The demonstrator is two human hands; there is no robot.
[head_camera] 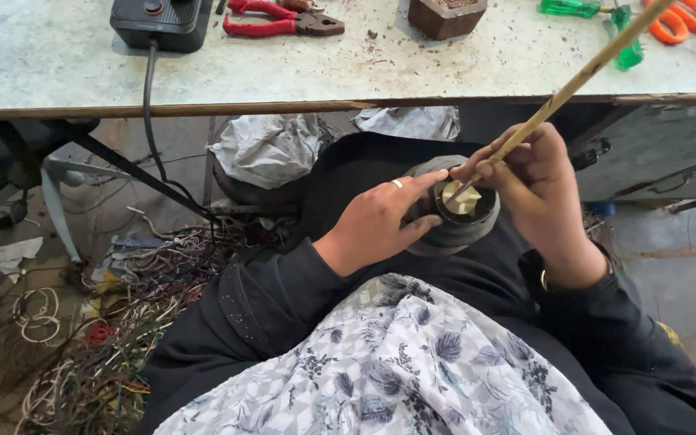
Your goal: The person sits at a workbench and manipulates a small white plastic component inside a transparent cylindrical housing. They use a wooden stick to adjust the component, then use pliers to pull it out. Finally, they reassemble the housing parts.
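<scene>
1. Wire pile [98, 354]: lies tangled on the floor at far left, well apart from both hands.
2. Black box [159, 20]: sits on the table [58, 64]; its cable hangs over the edge.
3. Red pliers [279, 20]: rest on the table beside the box.
4. Left hand [376, 225]: grips the left side of the motor core [461, 217], thumb and forefinger along its rim.
5. Motor core: sits in the lap, between the two hands and touching both.
6. Right hand [541, 189]: pinches the stick [573, 80], closed around it; the stick's tip enters the core's top opening.
7. Orange scissors [682, 20]: lie on the table at far right.
</scene>
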